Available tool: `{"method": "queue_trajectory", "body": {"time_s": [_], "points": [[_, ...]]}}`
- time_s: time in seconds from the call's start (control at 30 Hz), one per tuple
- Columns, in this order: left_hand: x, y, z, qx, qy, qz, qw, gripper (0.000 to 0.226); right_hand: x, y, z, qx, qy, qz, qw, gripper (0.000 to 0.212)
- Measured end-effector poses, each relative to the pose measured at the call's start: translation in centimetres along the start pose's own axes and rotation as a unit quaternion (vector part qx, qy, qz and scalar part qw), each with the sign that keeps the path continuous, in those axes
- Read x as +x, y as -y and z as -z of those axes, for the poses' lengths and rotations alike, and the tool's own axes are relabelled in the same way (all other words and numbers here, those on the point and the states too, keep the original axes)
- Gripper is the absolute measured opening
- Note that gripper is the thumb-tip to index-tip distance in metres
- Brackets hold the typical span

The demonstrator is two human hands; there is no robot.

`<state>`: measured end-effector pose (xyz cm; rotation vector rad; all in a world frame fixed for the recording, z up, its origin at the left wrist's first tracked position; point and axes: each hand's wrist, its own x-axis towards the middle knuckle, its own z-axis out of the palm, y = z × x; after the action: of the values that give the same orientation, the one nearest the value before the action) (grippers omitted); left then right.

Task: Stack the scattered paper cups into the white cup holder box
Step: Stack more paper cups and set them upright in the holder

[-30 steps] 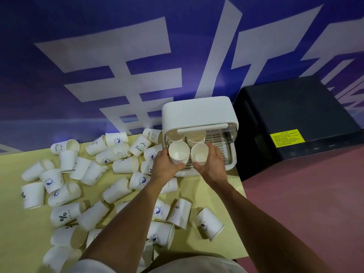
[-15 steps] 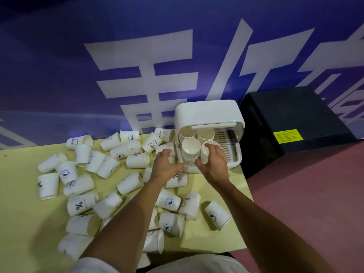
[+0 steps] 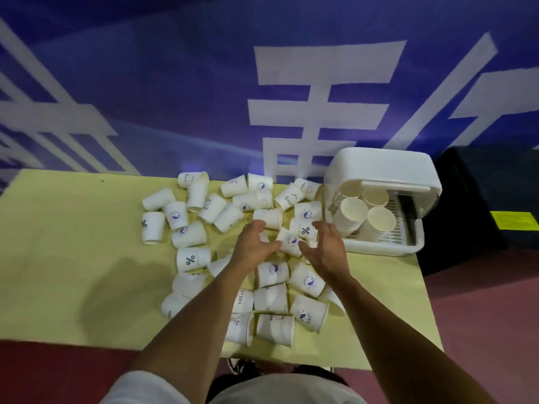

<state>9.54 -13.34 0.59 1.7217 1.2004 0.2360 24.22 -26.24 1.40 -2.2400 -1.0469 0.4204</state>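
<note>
Now my left hand (image 3: 253,247) and right hand (image 3: 328,250) have left the white cup holder box (image 3: 379,167), stacks (image 3: 353,212) fed; loosely spread, empty fingers (image 3: 320,227) flank the next cup (image 3: 290,242).

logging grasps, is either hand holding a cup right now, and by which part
Right hand is open and holds nothing. Left hand has curled fingers at the side of a lying cup, but a grip cannot be told.

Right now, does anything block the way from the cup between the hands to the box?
Only the % cup lies between that cup and the open box; lifted over it, nothing visible blocks.
</note>
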Motion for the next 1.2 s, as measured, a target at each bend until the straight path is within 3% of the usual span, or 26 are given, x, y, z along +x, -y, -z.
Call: {"method": "queue_trajectory", "body": {"time_s": [0.33, 0.5, 0.67, 1.2], "points": [[-7.4, 6.6, 6.5, -0.021, -0.151, 0.111, 0.982, 0.059, -0.4, 4.8, -5.0, 0.011, 0.145, 0.101, 0.984, 0.064], [-8.7, 8.2, 8.6, -0.022, -0.198, 0.136, 0.971, 0.052, -0.3, 8.1, -6.7, 0.003, 0.175, 0.142, 0.974, 0.063], [-7.0, 9.9, 11.4, -0.042, -0.193, 0.127, 0.972, 0.048, 0.4, 11.1, -9.3, -0.013, 0.177, 0.136, 0.975, 0.061], [2.3, 18.3, 22.7, 0.019, -0.153, 0.152, 0.976, 0.083, 2.6, 20.2, -21.4, -0.084, 0.183, 0.083, 0.976, 0.054]]}}
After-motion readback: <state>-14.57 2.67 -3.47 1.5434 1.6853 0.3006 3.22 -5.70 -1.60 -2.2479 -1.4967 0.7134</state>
